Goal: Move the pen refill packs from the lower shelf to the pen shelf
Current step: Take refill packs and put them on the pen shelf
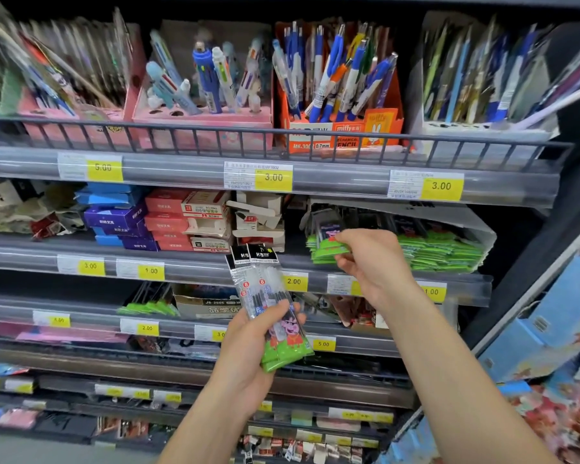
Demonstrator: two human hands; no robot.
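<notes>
We held a few pen refill packs (271, 308) upright in our left hand (248, 349), fingers curled round their green lower ends, in front of the middle shelves. Our right hand (370, 262) pinched the topmost pack (329, 244) of a green stack (439, 251) on the shelf just below the pen shelf (268, 175).

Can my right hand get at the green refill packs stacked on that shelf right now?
Probably yes: the right hand is already at the stack, its fingers on the front pack, with nothing between them.
</notes>
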